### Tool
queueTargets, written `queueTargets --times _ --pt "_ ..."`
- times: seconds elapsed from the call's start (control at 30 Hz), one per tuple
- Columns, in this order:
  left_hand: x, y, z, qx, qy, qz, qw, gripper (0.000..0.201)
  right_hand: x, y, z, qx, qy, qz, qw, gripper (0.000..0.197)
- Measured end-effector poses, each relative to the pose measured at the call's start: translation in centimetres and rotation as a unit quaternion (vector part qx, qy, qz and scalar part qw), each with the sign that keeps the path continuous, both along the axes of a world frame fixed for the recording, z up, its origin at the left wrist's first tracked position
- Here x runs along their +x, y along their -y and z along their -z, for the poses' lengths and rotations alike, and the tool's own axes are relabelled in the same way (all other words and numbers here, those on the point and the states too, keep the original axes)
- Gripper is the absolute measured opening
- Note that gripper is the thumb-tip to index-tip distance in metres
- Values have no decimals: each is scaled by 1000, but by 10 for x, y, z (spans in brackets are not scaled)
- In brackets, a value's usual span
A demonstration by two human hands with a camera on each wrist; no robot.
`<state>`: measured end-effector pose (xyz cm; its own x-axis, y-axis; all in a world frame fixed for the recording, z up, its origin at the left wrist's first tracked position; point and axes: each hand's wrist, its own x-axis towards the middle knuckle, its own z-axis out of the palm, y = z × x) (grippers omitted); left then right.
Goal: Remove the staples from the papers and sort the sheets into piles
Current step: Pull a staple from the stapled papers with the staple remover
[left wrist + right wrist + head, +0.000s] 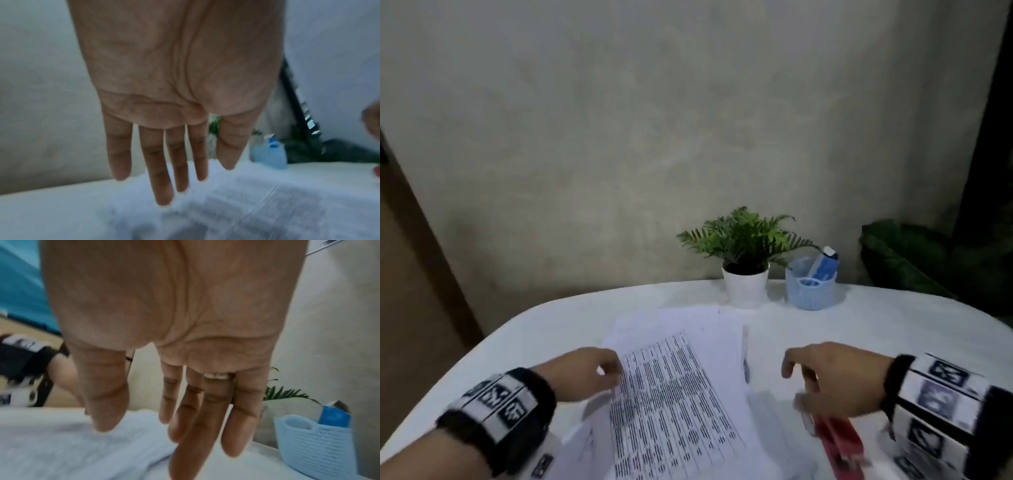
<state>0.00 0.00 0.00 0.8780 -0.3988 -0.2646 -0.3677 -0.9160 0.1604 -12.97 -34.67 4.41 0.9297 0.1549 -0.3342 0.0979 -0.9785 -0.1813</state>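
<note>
Between the two hands, on the white table (859, 318), lies the loose stack of white printed sheets (671, 387), its long axis running away from the person and leaning slightly left. The left hand (582, 373) hovers at the stack's left edge, fingers straight and empty in the left wrist view; whether they touch the paper cannot be told. The right hand (835, 377) hangs apart to the right, fingers extended and holding nothing, directly above a red staple remover (839, 442). That tool seems nearer the right hand, so a pickup there looks likely.
</note>
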Motion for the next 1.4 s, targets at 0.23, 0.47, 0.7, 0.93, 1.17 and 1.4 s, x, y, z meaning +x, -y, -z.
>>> queueTargets --times 0.23,0.47,0.7,0.93,1.17,1.4 --pt "31 5 31 91 30 -94 991 55 12 -3 37 -154 26 84 984 63" --pt "52 12 46 67 33 -114 991 75 21 -6 36 -192 -32 43 980 40" --pt "59 15 23 60 132 -103 984 37 32 -19 22 -177 -76 5 981 25" --pt "24 9 -21 -334 283 -127 890 15 21 -21 -4 -49 53 65 995 12" --pt "-50 14 -77 -563 164 -136 798 15 -8 -11 -22 415 188 192 869 29" --pt "-103 26 -69 -549 3 -217 807 30 -23 -29 -40 527 181 169 813 29"
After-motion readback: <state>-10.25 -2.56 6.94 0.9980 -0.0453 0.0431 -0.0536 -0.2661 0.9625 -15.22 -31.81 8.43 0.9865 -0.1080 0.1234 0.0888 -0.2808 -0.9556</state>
